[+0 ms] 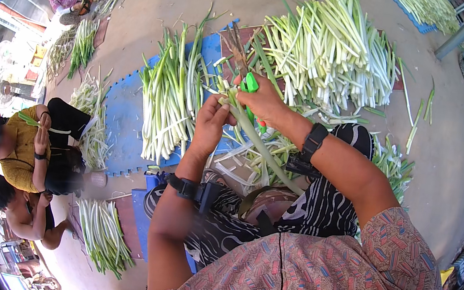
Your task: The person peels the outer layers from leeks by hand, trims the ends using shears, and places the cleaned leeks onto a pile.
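Note:
My left hand [212, 119] pinches the end of a long pale green onion stalk [264, 152], which slants down to my lap. My right hand [267, 101] is right beside it, closed around a cutting tool with green handles [250, 84], probably scissors. A brown, ragged strip [237, 50] extends beyond that hand; whether it is stained blades or dried leaf I cannot tell. Left of my hands, a bundle of green onions [168, 105] lies on a blue foam mat [122, 116]. Beyond my right hand is a big pile of trimmed stalks [334, 52].
Leaf scraps [274, 160] litter the floor before my legs, with more peelings [391, 167] at right. A person in a yellow top [29, 130] sits at left holding a stalk. Another onion bundle [101, 233] lies at lower left. A metal post [458, 36] stands at upper right.

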A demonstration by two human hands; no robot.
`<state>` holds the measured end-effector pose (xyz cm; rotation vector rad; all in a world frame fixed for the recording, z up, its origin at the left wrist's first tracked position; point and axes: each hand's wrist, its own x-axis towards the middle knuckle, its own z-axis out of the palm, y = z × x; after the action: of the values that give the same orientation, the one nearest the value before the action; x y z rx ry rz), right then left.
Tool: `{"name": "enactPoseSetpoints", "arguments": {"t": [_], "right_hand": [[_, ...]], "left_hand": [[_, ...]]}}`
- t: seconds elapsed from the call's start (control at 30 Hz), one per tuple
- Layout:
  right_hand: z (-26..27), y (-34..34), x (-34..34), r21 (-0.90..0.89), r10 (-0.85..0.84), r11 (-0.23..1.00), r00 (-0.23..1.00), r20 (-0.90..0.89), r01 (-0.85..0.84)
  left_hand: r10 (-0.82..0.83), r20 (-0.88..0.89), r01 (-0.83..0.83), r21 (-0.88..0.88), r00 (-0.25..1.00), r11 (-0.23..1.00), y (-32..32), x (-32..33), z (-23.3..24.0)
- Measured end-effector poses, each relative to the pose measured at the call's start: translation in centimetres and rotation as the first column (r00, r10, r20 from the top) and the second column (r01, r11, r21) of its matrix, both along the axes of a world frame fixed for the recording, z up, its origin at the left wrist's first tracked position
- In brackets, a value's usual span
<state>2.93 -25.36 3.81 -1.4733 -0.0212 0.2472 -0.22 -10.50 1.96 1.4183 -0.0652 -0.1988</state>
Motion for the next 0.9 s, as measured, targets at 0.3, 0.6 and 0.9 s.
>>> {"name": "enactPoseSetpoints", "arguments": {"t": [0.3, 0.6, 0.9], "right_hand": [[-1.5, 0.1, -0.1, -0.219, 0.061, 0.976, 0.947, 0.316, 0.010], [-2.5, -0.2, 1.2, 0.005, -0.086, 0.996, 0.983, 0.164, 0.086], [0.8, -0.4, 0.2, -0.040, -0.188, 0.981, 0.982, -0.014, 0.188]], "left_hand": [[0.017, 0.107, -0.049, 0.313, 0.994, 0.949, -0.5, -0.1, 0.3], [-0.058, 0.073, 0.058, 0.000, 0.996, 0.998, -0.7, -0.4, 0.8], [-0.019, 0.183, -0.025, 0.237, 0.983, 0.971, -0.7, -0.1, -1.5]]}}
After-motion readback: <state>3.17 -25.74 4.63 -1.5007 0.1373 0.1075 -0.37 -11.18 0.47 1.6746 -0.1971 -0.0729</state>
